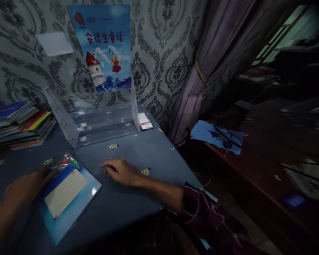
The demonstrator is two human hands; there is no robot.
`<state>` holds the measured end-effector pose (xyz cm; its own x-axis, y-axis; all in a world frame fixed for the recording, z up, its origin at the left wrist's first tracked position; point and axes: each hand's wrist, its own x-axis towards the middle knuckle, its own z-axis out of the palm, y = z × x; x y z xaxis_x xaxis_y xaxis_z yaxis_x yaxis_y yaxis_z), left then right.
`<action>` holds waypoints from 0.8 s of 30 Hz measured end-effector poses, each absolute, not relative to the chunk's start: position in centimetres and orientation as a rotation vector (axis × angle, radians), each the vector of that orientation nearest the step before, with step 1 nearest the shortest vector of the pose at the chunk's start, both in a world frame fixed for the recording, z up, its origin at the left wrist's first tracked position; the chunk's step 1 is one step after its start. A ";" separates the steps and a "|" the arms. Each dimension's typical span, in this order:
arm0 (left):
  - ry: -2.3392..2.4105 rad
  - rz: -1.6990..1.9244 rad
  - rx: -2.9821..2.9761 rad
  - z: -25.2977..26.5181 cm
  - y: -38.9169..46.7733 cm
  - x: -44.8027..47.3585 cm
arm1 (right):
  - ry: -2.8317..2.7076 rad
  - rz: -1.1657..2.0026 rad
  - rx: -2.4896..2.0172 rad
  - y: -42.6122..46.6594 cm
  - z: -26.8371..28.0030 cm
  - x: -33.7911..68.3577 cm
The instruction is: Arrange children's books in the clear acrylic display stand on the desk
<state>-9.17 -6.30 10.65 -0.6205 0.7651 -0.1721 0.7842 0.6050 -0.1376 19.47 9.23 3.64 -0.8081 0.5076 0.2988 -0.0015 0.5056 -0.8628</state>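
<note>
A thin blue picture book (89, 193) with a cream panel lies flat and slanted on the table. At its left edge, my left hand (26, 186) rests with fingers stretched out, the tips touching the cover. To the right of the book, my right hand (121, 171) lies on the tablecloth, empty, with its index finger extended and the others loosely bent. Behind them stands a clear plastic book rack (103, 131). A blue storybook (107, 58) with red Chinese lettering is upright at the rack's back.
Stacked books (21, 124) lie at the table's left. A small white and red item (145, 121) sits beside the rack. Behind is a patterned wall (162, 53) with a white sheet (55, 44). On the right, a dark red table (244, 173) carries a blue cloth (202, 132).
</note>
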 end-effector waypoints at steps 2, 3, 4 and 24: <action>2.663 -0.366 1.259 10.8 -6.3 -8.1 | -2.278 1.171 -0.370 9.1 3.9 19.7; 2.628 -0.408 1.237 10.9 -6.2 -7.4 | -2.304 1.120 -0.347 9.0 4.1 19.7; 2.614 -0.441 1.248 10.9 -6.1 -6.8 | -2.329 1.066 -0.326 9.1 4.1 19.8; 2.801 0.244 1.671 4.2 -8.7 -0.9 | -2.603 0.728 -0.104 9.7 2.8 19.9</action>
<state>-0.89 -8.66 4.23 -0.4720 0.8618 0.1860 0.8809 0.4692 0.0617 19.92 9.71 2.76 -0.9035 0.1841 0.3871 -0.0433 0.8593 -0.5097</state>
